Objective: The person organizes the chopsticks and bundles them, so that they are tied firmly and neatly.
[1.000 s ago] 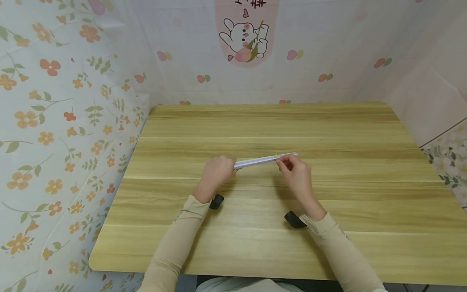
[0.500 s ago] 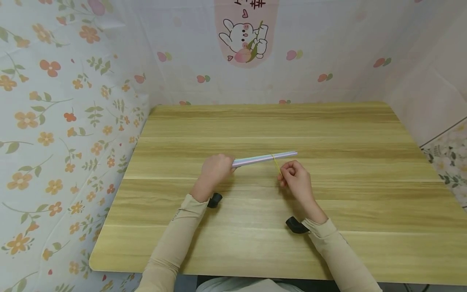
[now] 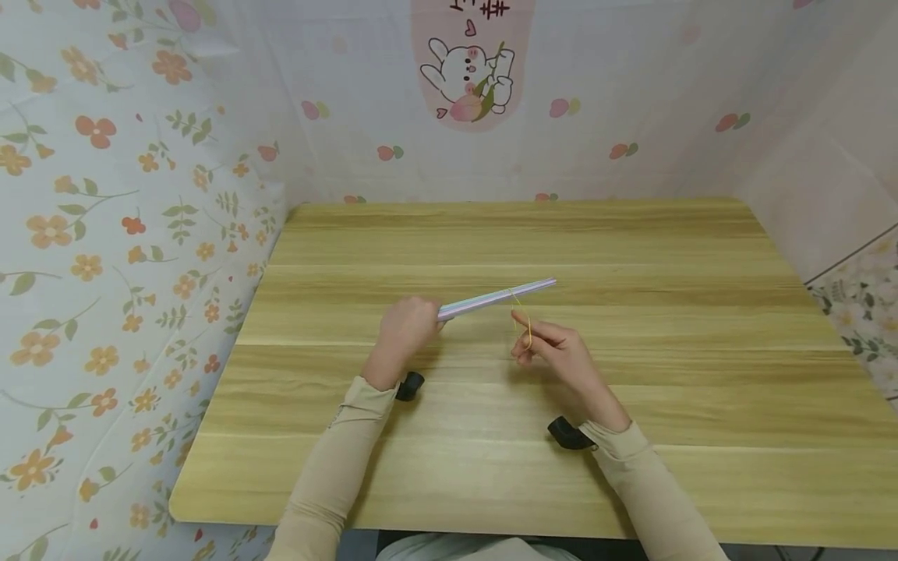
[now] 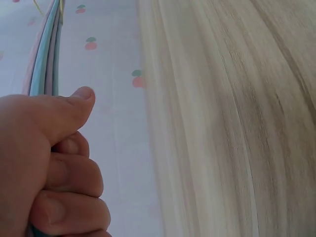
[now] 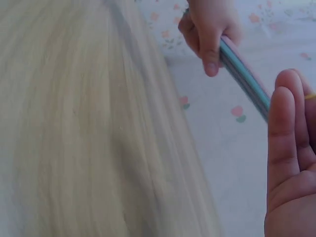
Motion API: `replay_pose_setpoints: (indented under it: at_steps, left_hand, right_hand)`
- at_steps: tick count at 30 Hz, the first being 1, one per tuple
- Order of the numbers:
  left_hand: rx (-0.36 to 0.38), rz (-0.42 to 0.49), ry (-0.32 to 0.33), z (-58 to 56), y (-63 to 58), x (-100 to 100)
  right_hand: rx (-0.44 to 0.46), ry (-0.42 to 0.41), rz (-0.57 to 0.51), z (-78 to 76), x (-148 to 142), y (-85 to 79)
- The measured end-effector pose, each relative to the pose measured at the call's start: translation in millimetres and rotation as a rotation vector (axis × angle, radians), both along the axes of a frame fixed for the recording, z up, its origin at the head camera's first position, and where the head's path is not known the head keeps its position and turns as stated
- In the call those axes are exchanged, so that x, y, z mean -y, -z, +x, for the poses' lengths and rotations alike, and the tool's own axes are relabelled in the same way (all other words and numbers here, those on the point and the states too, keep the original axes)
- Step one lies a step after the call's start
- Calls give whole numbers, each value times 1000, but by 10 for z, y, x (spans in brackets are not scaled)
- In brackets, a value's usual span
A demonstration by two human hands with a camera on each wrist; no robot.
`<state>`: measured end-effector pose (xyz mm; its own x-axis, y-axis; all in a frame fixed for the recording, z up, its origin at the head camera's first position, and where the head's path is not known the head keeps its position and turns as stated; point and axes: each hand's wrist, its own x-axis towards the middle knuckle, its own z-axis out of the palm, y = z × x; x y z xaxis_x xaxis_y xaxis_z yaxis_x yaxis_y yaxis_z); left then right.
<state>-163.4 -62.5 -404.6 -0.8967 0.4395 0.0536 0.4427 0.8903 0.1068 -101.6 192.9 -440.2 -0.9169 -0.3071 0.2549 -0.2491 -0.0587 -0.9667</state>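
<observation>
My left hand [image 3: 409, 331] grips one end of a bundle of pastel sticks that look like drinking straws [image 3: 477, 302]. The bundle slants up to the right, held above the table. In the left wrist view, pink, teal and greyish straws [image 4: 43, 54] rise out of my fist. A thin yellow rubber band [image 3: 530, 331] hangs from the straws toward my right hand [image 3: 564, 354], looped over its fingers. These fingers are extended and spread around the band. In the right wrist view, the straight fingers [image 5: 282, 123] partly cover the straws and most of the band [image 5: 310, 96].
The wood-grain table [image 3: 631, 257] lies under both hands. A black wrist device [image 3: 570, 433] sits at the right sleeve, another black device [image 3: 410, 386] at the left. A printed cloth [image 3: 337, 70] hangs behind the table, and a floral cloth [image 3: 91, 257] hangs along the left side.
My right hand has drawn the rubber band down off the straws' side, toward me, and its fingers have opened from a pinch inside the loop. The straws' far end has shifted left and up.
</observation>
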Motion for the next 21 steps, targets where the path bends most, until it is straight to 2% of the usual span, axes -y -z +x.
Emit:
replay_pose_setpoints:
  at_steps: [3,5,11,13,18,21]
  left_hand:
    - [-35,8,-24,11,2,-3]
    - [-66,16,-41,23,-4,-2]
    - [-144,23,-44,47,-1,2]
    - [-158,16,-30,47,7,4]
    - [-175,7,8,56,-2,12]
    - [-162,-1,30,59,-32,8]
  right_hand:
    - [0,-15,-135,-6,50,9]
    - [51,-6,-252,-28,86,13]
    - [244,139,-567,-106,97,-39]
    - [284,173,-591,-131,49,-63]
    - [316,167,-603,-222,-86,-141]
    - [315,172,-535,-269,-139,-224]
